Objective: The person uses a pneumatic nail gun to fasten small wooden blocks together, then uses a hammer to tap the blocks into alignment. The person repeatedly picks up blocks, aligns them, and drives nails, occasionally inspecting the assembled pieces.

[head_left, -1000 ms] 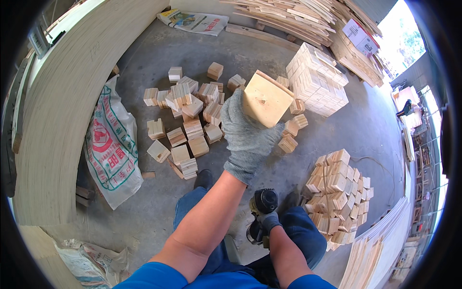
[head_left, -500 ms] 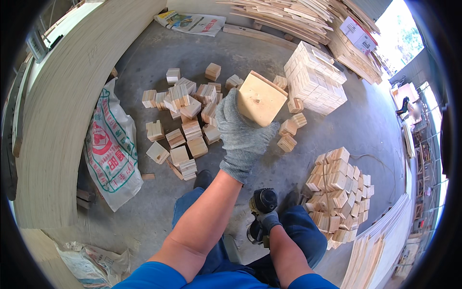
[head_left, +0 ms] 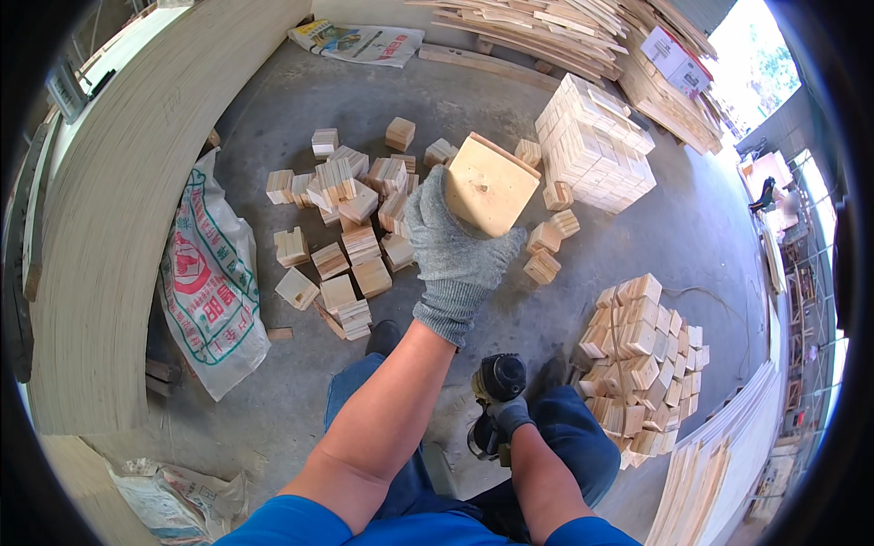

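Observation:
Raised in front of me, my left hand (head_left: 464, 246) in a grey knit glove is closed around a pale layered wooden block (head_left: 492, 187). The block's broad face is turned up toward me, with a small dark mark near its middle. Low by my right knee, my gloved right hand (head_left: 512, 417) grips what looks like a nail gun (head_left: 499, 378), with a black rounded head and an olive body. Its lower part is partly hidden by my hand and leg. Beyond my left hand, loose wooden blocks (head_left: 360, 205) lie scattered on the concrete floor (head_left: 437, 100).
Neatly stacked blocks (head_left: 592, 146) stand at the far right. A rougher block pile (head_left: 642, 364) sits near my right leg, a thin hose or cord (head_left: 617, 332) running over it. A tall sheet stack (head_left: 137, 200) borders the left, beside a white woven sack (head_left: 211, 282).

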Demonstrator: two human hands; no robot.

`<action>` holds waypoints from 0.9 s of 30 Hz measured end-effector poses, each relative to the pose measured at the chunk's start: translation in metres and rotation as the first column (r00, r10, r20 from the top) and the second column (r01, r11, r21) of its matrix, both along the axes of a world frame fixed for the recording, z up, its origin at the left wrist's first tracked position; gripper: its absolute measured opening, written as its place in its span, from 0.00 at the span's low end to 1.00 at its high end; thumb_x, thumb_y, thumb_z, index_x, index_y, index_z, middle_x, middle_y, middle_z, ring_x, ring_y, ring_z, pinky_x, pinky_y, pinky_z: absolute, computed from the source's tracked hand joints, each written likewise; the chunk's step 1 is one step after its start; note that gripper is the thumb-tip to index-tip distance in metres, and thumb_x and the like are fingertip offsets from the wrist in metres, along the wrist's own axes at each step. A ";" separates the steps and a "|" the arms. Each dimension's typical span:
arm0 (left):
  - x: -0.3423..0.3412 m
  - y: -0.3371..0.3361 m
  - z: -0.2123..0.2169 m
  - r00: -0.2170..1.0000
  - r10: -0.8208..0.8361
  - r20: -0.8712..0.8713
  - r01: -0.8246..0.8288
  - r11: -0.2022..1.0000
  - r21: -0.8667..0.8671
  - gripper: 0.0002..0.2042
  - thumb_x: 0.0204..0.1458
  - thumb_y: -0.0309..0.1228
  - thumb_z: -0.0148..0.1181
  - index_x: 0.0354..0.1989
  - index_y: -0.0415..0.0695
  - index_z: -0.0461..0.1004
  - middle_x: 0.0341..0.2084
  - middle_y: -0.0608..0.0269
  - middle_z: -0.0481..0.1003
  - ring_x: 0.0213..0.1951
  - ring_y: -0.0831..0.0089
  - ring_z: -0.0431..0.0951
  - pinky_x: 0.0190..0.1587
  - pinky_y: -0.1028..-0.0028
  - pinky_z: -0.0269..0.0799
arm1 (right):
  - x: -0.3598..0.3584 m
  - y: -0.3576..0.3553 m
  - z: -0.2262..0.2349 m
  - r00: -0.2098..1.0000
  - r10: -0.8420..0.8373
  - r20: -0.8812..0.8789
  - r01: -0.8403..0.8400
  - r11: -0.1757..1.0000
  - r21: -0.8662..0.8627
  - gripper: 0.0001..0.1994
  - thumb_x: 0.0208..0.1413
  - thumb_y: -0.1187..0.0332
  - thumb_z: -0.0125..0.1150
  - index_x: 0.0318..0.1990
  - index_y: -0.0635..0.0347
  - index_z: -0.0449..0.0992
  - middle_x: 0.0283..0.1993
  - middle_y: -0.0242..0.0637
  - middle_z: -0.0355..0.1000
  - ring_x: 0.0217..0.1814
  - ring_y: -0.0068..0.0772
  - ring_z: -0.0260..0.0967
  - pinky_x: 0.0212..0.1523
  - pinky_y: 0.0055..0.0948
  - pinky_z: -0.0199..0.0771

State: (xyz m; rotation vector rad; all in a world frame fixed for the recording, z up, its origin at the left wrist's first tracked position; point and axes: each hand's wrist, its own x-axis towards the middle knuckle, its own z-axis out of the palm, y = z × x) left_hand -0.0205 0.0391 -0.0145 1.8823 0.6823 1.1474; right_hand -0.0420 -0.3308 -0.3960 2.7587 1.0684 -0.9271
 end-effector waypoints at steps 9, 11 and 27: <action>-0.008 0.009 -0.005 0.998 0.009 -0.060 -0.011 0.999 -0.032 0.58 0.33 0.47 0.84 0.72 0.39 0.54 0.61 0.45 0.60 0.64 0.49 0.63 0.70 0.51 0.60 | -0.006 0.018 -0.008 0.992 0.106 0.073 -0.114 0.985 0.130 0.32 0.63 0.57 0.60 0.76 0.37 0.61 0.80 0.30 0.56 0.81 0.34 0.52 0.82 0.35 0.48; -0.001 0.002 -0.002 0.999 -0.010 -0.042 0.009 0.999 -0.033 0.57 0.33 0.46 0.84 0.71 0.39 0.54 0.61 0.45 0.60 0.64 0.50 0.63 0.70 0.51 0.60 | 0.002 0.008 -0.004 0.999 0.044 0.020 -0.046 0.992 0.118 0.34 0.63 0.57 0.59 0.77 0.38 0.60 0.82 0.29 0.53 0.83 0.34 0.49 0.83 0.32 0.44; 0.005 -0.005 -0.009 1.000 -0.028 0.003 0.028 0.999 -0.026 0.54 0.35 0.42 0.84 0.71 0.42 0.55 0.61 0.48 0.61 0.63 0.53 0.64 0.67 0.52 0.64 | -0.002 0.020 0.052 0.993 -0.063 -0.099 0.072 0.993 0.094 0.33 0.66 0.59 0.55 0.78 0.39 0.56 0.82 0.30 0.52 0.83 0.34 0.49 0.83 0.34 0.46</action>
